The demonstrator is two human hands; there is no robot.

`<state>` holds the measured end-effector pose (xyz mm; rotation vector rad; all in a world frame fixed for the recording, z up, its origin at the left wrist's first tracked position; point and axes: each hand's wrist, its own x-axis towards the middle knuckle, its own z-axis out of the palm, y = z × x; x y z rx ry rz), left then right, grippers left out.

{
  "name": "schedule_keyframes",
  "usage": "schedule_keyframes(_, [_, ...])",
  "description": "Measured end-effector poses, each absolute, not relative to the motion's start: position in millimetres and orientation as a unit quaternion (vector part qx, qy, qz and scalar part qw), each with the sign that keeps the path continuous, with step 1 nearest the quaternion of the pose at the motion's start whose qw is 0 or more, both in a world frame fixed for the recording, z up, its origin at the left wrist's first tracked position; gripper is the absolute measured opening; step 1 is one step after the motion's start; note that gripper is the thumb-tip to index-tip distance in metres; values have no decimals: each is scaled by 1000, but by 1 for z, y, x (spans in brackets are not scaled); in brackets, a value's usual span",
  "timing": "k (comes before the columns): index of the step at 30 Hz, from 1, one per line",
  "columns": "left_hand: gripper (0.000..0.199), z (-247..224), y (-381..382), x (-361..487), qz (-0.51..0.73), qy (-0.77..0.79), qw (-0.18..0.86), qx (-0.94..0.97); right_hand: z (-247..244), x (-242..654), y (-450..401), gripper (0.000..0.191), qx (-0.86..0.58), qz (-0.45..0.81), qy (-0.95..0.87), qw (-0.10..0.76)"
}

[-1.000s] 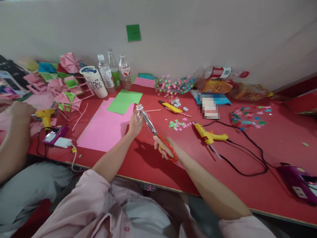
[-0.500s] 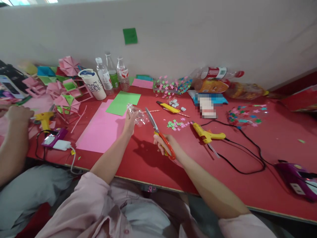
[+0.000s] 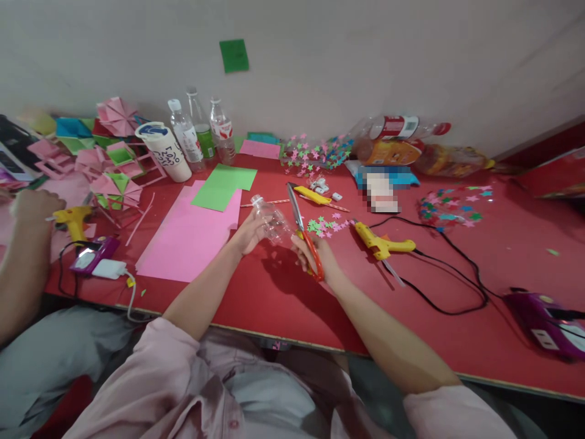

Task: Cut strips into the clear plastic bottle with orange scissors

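Observation:
My left hand (image 3: 250, 235) is closed around the side of a clear plastic bottle piece (image 3: 275, 223), its neck pointing up and away to the left. The bottle piece is held above the red table (image 3: 274, 299). In my right hand (image 3: 320, 255) is a pair of scissors (image 3: 297, 210) with orange and yellow handles, blades pointing away from me. The blades look closed and stand beside the right side of the bottle piece. My right fingertips are close to its lower end; whether they touch it I cannot tell. Star cutouts (image 3: 326, 225) lie just beyond.
A yellow glue gun (image 3: 381, 242) with its black cord lies at right, near a purple power strip (image 3: 543, 323). Pink sheets (image 3: 183, 244) and a green sheet (image 3: 223, 186) are at left. Bottles (image 3: 222, 131) stand behind. Another person's hand (image 3: 36, 210) is far left by paper crafts.
My left hand and the bottle piece have moved right, closer to my right hand, and the bottle piece has turned. The scissors have tipped more upright. The view has shifted slightly.

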<state>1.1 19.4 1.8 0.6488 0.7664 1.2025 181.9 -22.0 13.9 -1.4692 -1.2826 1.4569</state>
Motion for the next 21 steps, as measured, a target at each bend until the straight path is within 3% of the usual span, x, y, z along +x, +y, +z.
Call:
schedule_keyframes(3, [32, -1, 20, 0, 530, 346, 714, 301, 17, 184, -24, 50, -539, 578, -485, 375])
schedule_keyframes(10, [62, -10, 20, -11, 483, 288, 747, 355, 12, 180, -28, 59, -505, 611, -466, 394])
schedule_keyframes(15, [55, -10, 21, -9, 503, 289, 745, 330, 12, 179, -31, 46, -502, 626, -444, 399])
schedule_keyframes(21, [39, -4, 21, -5, 517, 318, 724, 328, 15, 178, -34, 46, -504, 630, -443, 391])
